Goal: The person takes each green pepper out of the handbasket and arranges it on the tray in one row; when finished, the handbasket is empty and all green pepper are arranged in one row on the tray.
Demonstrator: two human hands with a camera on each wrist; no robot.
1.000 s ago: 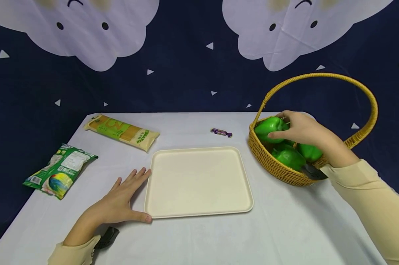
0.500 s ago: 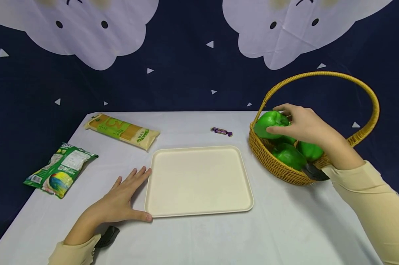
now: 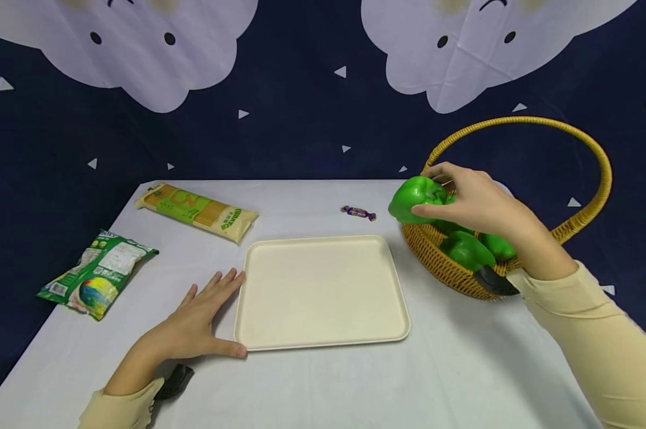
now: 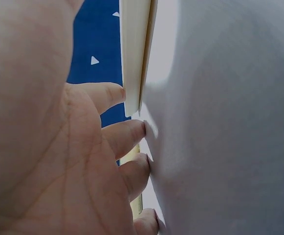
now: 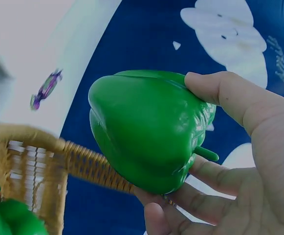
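Note:
My right hand [image 3: 478,199] grips a green bell pepper [image 3: 416,199] between thumb and fingers, raised at the left rim of a wicker basket [image 3: 435,256]. In the right wrist view the held bell pepper [image 5: 146,127] fills the middle, its stem toward the palm. More green bell peppers [image 3: 467,250] lie in the basket under the hand. My left hand [image 3: 191,333] rests on the table with spread, straight fingers at the left edge of a cream tray [image 3: 323,292]. In the left wrist view a fingertip touches the tray's edge [image 4: 134,58].
A purple wrapped candy [image 3: 358,213] lies behind the tray. A yellow-green pasta packet [image 3: 196,213] and a green snack bag [image 3: 97,275] are at the left. The basket's tall handle [image 3: 521,120] arches above the right hand. A dark cloud-print cloth [image 3: 296,119] hangs behind the table.
My right hand has lifted the bell pepper out of the basket and moved it left, over the rim. The left hand and tray stay in place.

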